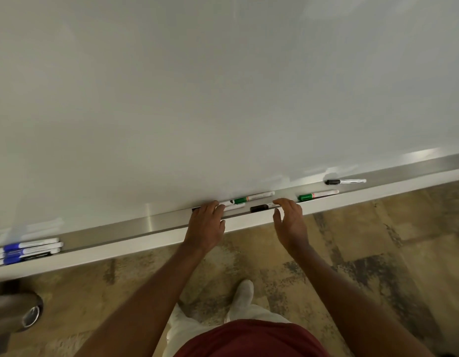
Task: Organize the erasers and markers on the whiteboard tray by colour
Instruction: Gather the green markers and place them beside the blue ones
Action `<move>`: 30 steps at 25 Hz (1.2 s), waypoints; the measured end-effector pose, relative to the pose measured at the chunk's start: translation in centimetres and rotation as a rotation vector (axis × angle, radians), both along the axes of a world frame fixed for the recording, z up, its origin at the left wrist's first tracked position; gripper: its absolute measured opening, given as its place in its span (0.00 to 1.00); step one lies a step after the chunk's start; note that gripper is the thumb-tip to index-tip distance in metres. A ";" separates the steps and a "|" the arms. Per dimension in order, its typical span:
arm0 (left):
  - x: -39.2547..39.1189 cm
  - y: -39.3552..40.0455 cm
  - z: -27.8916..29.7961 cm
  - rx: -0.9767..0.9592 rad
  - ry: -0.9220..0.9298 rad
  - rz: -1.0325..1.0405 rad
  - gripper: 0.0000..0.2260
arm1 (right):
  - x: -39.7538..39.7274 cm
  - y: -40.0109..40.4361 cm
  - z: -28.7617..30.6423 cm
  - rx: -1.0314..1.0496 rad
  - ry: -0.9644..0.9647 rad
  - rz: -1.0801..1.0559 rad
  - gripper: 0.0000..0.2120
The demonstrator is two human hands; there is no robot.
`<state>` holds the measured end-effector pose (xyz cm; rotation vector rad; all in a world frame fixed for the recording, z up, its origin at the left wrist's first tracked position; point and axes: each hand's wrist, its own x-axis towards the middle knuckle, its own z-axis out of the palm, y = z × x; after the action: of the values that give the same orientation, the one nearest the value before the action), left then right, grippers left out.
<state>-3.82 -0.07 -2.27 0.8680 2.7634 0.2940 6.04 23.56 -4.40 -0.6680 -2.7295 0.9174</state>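
Both hands are at the long brushed-metal whiteboard tray (166, 222), and from where I sit the move turns on the black-capped white marker (260, 208) lying in the gap between them. My left hand (206, 222) rests over the tray's front lip with its fingers curled down onto the end of a white marker (233, 206), though I cannot tell whether it is truly pinching it or only pressing on it. My right hand (290, 220) hovers spread and holding nothing, thumb apart from the fingers, its fingertips just beside the barrel end of the black-capped marker, so I judge the right hand the nearer one for that pick. Every marker lies with its long axis along the tray, so a grasp has to come across the barrel from the front. Just behind, against the white whiteboard (223, 86), lies a green-capped white marker (251, 197); a second green-capped marker (317, 195) sits to the right near the front edge, and another black-capped marker (345, 181) lies farther right. Well apart at the far left, a cluster of blue-capped markers (27, 251) is already grouped. Bare tray stretches between that cluster and my left hand, giving open room to slide things along; the narrow front lip is the edge to mind, since a marker nudged outward could roll off to the floor
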 end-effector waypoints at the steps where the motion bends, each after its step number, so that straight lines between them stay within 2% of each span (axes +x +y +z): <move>1: -0.1 0.5 -0.1 -0.003 0.005 0.002 0.19 | 0.2 1.5 0.1 0.011 -0.007 -0.016 0.12; 6: -0.4 2.5 -0.8 -0.028 0.032 0.037 0.15 | 0.2 8.7 0.7 0.082 -0.073 -0.072 0.13; 13: -0.5 3.0 -1.4 -0.106 0.035 0.036 0.19 | -0.6 13.9 0.0 0.313 -0.319 0.145 0.15; 18: -0.9 3.0 -1.5 -0.150 0.014 0.041 0.21 | -1.2 14.5 0.0 0.384 -0.344 0.161 0.13; 30: -0.8 3.0 -2.4 -0.129 0.089 0.003 0.17 | -2.5 15.9 0.5 0.438 -0.364 0.368 0.14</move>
<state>-4.62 2.94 -4.71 0.8646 2.8276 0.0782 3.50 39.46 -3.86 -0.2703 -3.2912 0.2341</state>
